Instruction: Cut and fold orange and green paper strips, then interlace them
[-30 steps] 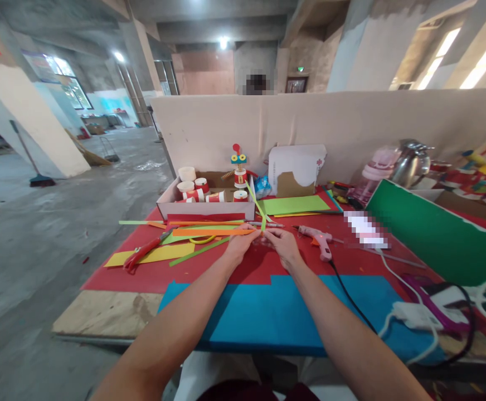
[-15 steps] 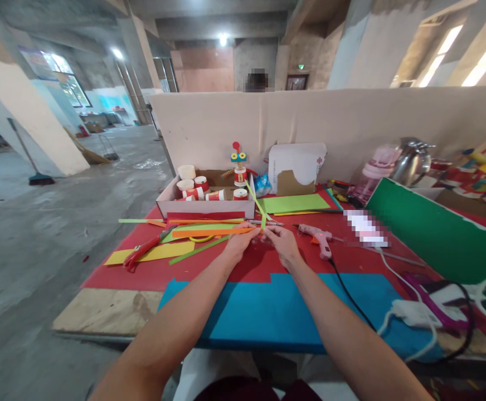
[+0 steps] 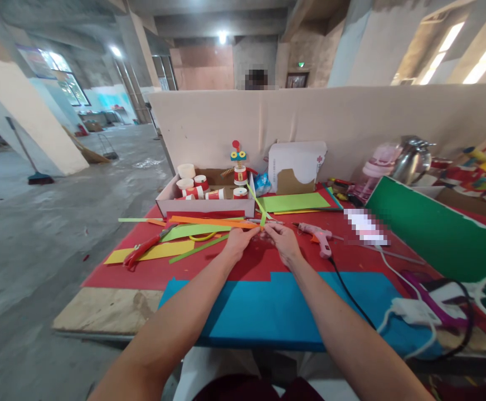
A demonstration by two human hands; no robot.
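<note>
Close together over the red table covering, my left hand (image 3: 239, 243) and my right hand (image 3: 283, 240) pinch the meeting ends of two paper strips. An orange paper strip (image 3: 213, 221) runs off to the left from my left fingertips. The light green paper strip (image 3: 256, 199) rises away from me from the same spot, by my right fingertips. Which fingers press which strip is hard to make out. Red-handled scissors (image 3: 145, 249) lie left of my hands on yellow and green paper. To the right rests a pink glue gun (image 3: 319, 236), apart from my right hand.
Behind my hands stands a shallow box (image 3: 209, 208) of paper cups with a cup figure in it. Green paper sheets (image 3: 295, 203) lie beside it. On the right are a phone (image 3: 364, 227), a green panel (image 3: 427, 239), cables and a power strip (image 3: 431, 312).
The orange strip has swung so that its left end is farther from me, uncovering more green paper below. Both hands stay pinched at nearly the same spot.
</note>
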